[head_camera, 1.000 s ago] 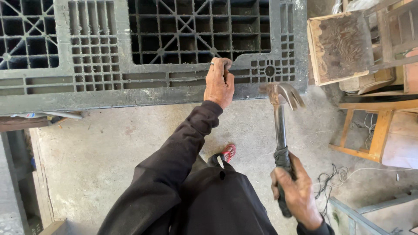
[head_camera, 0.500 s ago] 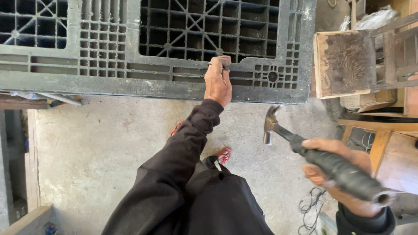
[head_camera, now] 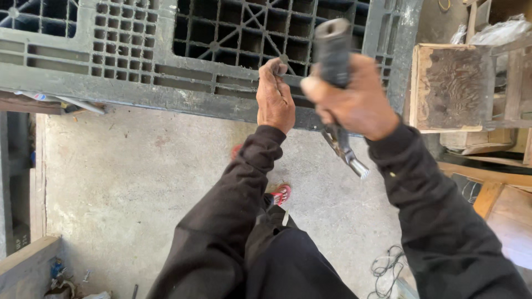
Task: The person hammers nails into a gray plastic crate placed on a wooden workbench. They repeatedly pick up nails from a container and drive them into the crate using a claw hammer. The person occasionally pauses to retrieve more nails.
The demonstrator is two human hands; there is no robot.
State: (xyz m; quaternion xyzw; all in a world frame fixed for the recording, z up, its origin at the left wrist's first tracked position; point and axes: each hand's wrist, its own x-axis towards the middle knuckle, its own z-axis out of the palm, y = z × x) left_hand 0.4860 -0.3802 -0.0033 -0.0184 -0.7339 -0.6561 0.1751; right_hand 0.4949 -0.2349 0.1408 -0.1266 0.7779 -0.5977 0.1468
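While the left hand (head_camera: 275,99) is gripping the near edge of a grey plastic pallet (head_camera: 127,61), fingers curled and pinching something small against the rim that is too hidden to make out, the right hand (head_camera: 354,102) is clenching tight around the dark handle of a claw hammer (head_camera: 338,94). The hammer is pointing handle-end up toward the camera, its metal head (head_camera: 350,155) hanging below the fist, just beside the pallet's edge and above the concrete floor (head_camera: 138,182). A weathered wooden box (head_camera: 451,86) is standing to the right of the pallet. A red sandal (head_camera: 281,194) is showing between the dark sleeves, and a tangle of cord (head_camera: 388,268) is lying on the floor nearby.
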